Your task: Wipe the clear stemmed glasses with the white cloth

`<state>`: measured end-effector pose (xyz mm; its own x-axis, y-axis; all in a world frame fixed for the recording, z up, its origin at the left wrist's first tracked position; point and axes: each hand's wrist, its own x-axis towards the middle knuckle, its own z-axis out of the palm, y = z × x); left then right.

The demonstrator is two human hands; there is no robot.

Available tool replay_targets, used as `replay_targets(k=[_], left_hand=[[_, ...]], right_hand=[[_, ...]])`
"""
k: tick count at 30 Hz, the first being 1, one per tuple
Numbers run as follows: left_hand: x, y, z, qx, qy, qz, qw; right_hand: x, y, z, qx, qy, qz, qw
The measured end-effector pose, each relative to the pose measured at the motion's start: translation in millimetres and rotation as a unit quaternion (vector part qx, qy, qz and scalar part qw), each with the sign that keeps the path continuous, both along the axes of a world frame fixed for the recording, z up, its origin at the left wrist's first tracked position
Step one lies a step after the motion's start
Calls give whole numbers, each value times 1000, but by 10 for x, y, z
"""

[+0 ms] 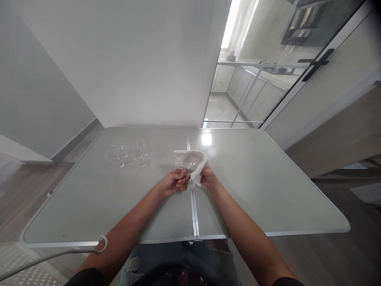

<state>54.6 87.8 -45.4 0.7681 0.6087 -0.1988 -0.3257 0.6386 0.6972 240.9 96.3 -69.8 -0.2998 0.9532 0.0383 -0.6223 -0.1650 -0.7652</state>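
Observation:
Above the middle seam of the grey folding table (253, 186), my left hand (175, 182) is closed around the base of a clear glass (190, 163). My right hand (207, 177) is closed on a white cloth (190, 159) that wraps over the bowl of that glass. Both hands meet just over the tabletop. Much of the glass is hidden by the cloth and by my fingers.
Several clear glasses (127, 154) stand grouped on the table's far left. A white wall runs behind the table. A glass door with a black handle (315, 63) is at the back right. A metal bar with a ring (101, 244) lies at the near left edge.

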Motion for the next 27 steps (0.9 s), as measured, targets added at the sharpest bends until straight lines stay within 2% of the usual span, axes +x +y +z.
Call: replay_targets(k=[2,4,6,7,8,9,11,12,13,14,15,17,19,20,22,24,25,27], left_hand=[[26,-17,-23,5,9,0,1000],[82,-32,-64,37,36,45,998],[148,-47,-109,117,98,115,982],[175,-55,-128,175,150,154,961],[194,-64,-143,241,213,193,927],[203,-73,-153,306,282,229,880],[200,-93,-160,406,399,283,771],[194,-102,-158,435,434,299,731],[188,-111,-154,449,449,304,710],[185,-118,-146,451,446,301,712],[183,-122,-136,442,426,286,736],[178,-122,-104,378,336,222,833],[159,-113,-60,256,217,125,934],[143,-106,-38,188,166,71,965],[106,-93,-1,83,111,-21,990],[84,-83,13,49,104,-44,992],[84,-81,11,60,113,-20,992],[100,-79,-10,140,160,75,974]], right_hand=[[-9,-14,-17,2,2,15,1000],[-45,-18,3,10,12,15,1000],[-103,-13,54,16,19,-4,1000],[-136,-10,86,16,16,-22,999],[-171,-8,120,12,8,-47,999],[-204,-10,154,6,-6,-77,997],[-255,-21,219,-7,-38,-143,989],[-269,-29,247,-9,-49,-168,985],[-272,-38,271,-5,-54,-180,982],[-264,-44,290,5,-51,-180,982],[-245,-47,301,21,-42,-168,985],[-187,-45,296,57,-7,-117,991],[-123,-33,258,90,34,-64,993],[-97,-28,232,107,50,-42,992],[-68,-21,189,134,65,-19,989],[-68,-21,185,135,50,-24,989],[-77,-23,201,125,36,-38,991],[-101,-30,261,107,-6,-82,991]])
